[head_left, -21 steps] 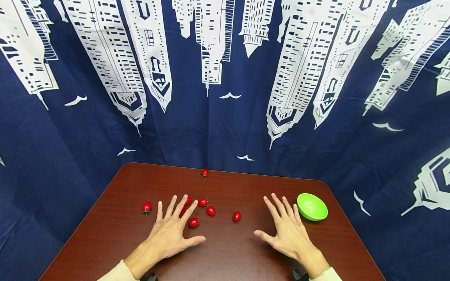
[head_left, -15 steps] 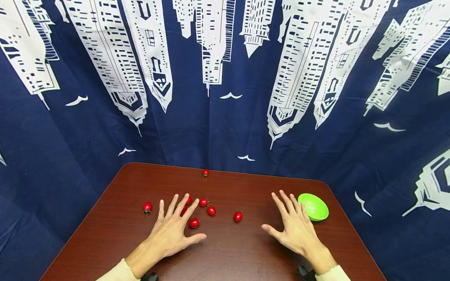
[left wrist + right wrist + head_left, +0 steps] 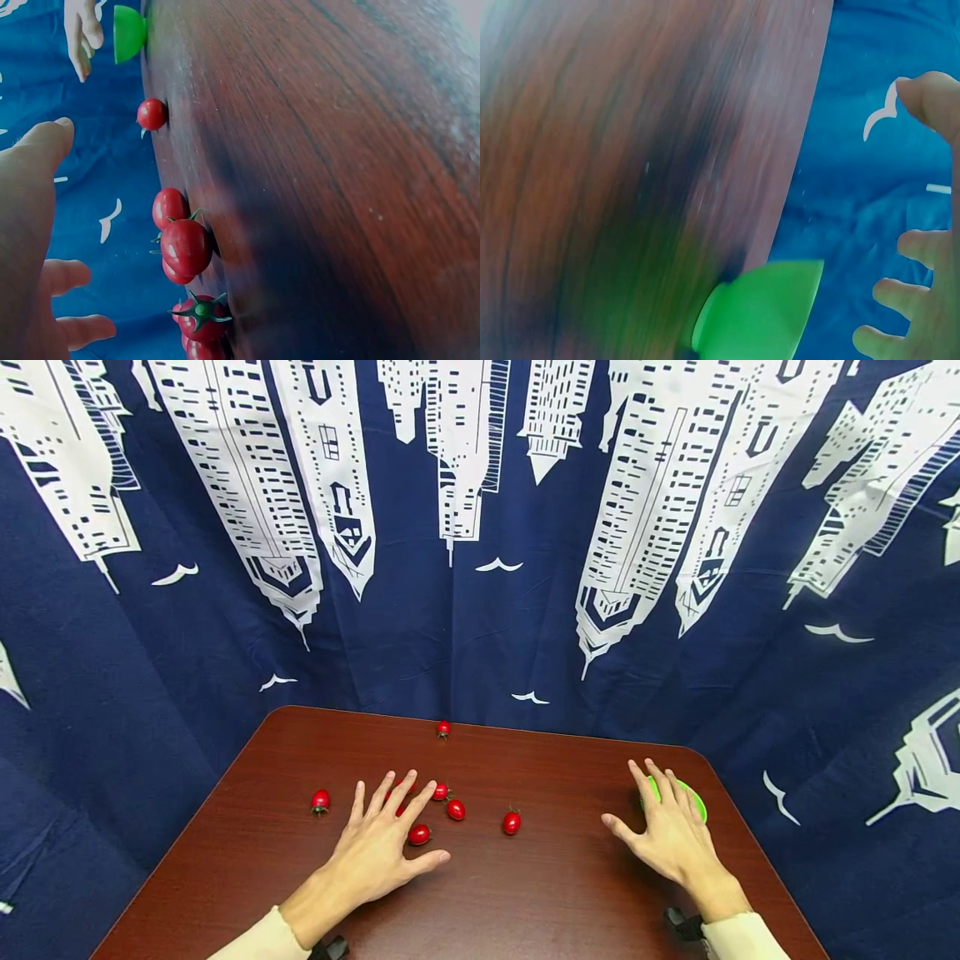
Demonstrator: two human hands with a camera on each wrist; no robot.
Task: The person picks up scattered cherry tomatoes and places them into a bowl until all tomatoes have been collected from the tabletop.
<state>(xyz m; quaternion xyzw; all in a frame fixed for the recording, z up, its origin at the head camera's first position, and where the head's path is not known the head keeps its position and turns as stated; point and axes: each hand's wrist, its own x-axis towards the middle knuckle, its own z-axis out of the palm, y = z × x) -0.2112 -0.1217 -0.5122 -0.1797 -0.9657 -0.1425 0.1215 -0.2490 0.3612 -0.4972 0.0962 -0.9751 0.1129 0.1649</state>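
My left hand (image 3: 377, 850) hovers with spread fingers over the left side of the table, holding nothing. Around its fingertips lie several small red tomatoes (image 3: 419, 834) with green stems, some partly hidden by the fingers. My right hand (image 3: 673, 838), fingers spread, is held over a green bowl (image 3: 700, 806) and covers most of it in the head view. In the right wrist view the bowl (image 3: 761, 315) stands upright on the table, apart from the fingers. One tomato (image 3: 512, 822) lies between the two hands.
The brown wooden table (image 3: 555, 893) ends at a blue curtain (image 3: 480, 643) printed with white buildings and birds. A lone tomato (image 3: 443, 728) lies near the far edge. Another tomato (image 3: 320, 801) sits left of my left hand.
My right hand has moved to the right, from beside the green bowl to over it. The left hand stays nearly in place, and the whole view shifts slightly.
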